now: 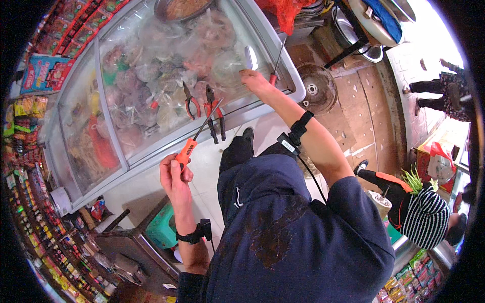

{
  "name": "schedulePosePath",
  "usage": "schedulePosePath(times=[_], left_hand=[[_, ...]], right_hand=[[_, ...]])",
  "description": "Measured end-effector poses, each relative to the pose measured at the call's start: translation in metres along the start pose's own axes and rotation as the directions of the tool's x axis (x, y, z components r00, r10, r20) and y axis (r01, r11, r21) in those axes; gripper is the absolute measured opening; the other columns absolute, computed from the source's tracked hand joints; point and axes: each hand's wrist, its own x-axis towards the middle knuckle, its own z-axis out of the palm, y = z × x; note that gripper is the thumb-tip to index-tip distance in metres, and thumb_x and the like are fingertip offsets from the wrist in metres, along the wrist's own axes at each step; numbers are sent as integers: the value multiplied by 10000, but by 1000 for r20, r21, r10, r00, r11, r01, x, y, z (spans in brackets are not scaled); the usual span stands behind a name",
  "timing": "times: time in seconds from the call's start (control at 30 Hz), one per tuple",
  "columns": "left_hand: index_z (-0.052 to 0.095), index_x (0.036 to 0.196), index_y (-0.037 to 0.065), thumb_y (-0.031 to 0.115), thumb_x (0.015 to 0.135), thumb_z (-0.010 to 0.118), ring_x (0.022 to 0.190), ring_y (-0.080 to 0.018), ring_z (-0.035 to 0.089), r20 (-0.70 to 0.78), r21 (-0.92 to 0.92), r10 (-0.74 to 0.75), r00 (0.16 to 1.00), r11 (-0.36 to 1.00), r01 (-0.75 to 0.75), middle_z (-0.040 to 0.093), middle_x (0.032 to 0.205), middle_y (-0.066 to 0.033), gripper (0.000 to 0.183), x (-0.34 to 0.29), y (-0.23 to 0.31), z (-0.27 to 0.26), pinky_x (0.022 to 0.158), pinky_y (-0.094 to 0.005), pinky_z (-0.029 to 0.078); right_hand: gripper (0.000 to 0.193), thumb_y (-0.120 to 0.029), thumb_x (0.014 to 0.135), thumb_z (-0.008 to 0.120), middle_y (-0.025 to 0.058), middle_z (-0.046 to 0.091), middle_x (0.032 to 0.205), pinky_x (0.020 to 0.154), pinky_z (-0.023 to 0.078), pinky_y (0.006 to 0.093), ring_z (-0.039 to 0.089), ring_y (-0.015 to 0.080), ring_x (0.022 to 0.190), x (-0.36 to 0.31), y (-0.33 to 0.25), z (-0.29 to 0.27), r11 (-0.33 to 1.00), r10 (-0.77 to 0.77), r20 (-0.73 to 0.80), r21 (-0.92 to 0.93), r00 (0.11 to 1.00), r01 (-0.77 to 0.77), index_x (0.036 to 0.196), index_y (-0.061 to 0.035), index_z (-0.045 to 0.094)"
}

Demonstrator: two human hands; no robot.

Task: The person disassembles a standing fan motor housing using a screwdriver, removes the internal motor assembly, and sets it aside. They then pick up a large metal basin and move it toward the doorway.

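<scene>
My left hand [177, 174] holds a screwdriver [189, 150] by its orange handle, its shaft slanting up to the right over the freezer's near edge. My right hand [255, 83] reaches over the freezer's glass top [166, 45] with fingers bent together; whatever is in them is too small to make out. Beside it, a second screwdriver [273, 79] with a red handle lies near the freezer's right corner. A whitish oval object [250, 58] is just beyond the right fingers. Between my hands lie needle-nose pliers [192, 107] and larger pliers [216, 113], both red-handled.
Bagged food shows through the glass. A metal bowl [183, 7] stands at its far end. Packaged goods line the shelves at left. A green stool [160, 227] is at lower left. A round metal part [316, 88] lies on cardboard at right. Another person in a striped top [427, 217] is at right.
</scene>
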Motion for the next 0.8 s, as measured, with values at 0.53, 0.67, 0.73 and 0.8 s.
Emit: schedulePosePath(times=[0.53, 0.67, 0.73, 0.8], left_hand=[[500, 1425, 44, 309, 1107, 574, 753, -136, 567, 477, -130, -180, 860, 953, 272, 643, 1220, -153, 420, 45, 14, 53, 662, -313, 454], [440, 1499, 32, 221, 1019, 695, 949, -224, 680, 803, 100, -281, 525, 933, 346, 629, 1260, -140, 576, 39, -8, 100, 812, -381, 559], [426, 1504, 39, 104, 967, 670, 1067, -269, 700, 878, 236, -347, 329, 913, 332, 621, 1280, -144, 593, 31, -24, 134, 910, -419, 580], [478, 1363, 61, -15, 906, 648, 1017, -220, 668, 925, 302, -346, 157, 921, 247, 607, 1216, -116, 494, 16, -42, 171, 919, -386, 562]], right_hand=[[525, -191, 1081, 512, 146, 512, 1575, 1173, 423, 453, 510, 281, 1441, -147, 0, -46, 755, -45, 128, 654, 991, -50, 1572, -28, 424], [508, -214, 1080, 576, 144, 577, 1491, 1098, 497, 400, 598, 247, 1343, -251, 62, -75, 831, 66, -54, 556, 996, -25, 1539, -28, 464], [533, -231, 1060, 633, 132, 588, 1468, 1071, 507, 379, 624, 209, 1278, -304, 96, -86, 833, 130, -189, 553, 973, -4, 1529, -28, 481], [560, -255, 1052, 649, 127, 599, 1455, 1024, 523, 359, 636, 193, 1247, -360, 128, -95, 841, 253, -337, 540, 907, -34, 1532, -21, 479]])
